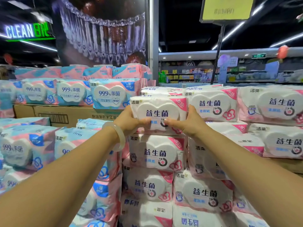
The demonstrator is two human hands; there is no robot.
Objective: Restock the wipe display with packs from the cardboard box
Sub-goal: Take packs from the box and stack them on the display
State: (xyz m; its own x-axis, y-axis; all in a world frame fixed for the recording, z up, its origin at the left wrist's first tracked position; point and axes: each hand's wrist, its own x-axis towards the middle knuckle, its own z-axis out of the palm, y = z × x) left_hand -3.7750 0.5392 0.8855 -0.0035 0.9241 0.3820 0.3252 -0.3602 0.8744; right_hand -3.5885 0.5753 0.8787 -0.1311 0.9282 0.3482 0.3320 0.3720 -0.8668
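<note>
A white and pink wipe pack (158, 112) with a heart-shaped lid sits on top of a column of the same packs (155, 153) in the display. My left hand (129, 122) grips its left side, a pale bangle on the wrist. My right hand (188, 122) grips its right side. Both thumbs press on the pack's front face. A cardboard box (68, 114) lies behind to the left, under blue and pink packs (113, 94). Its opening is hidden.
More white and pink packs (213, 105) fill the rows to the right. Blue and pink packs (29, 145) are stacked at the left. A grey pillar (153, 40) rises behind the display, and a sign pole (217, 54) stands at the right.
</note>
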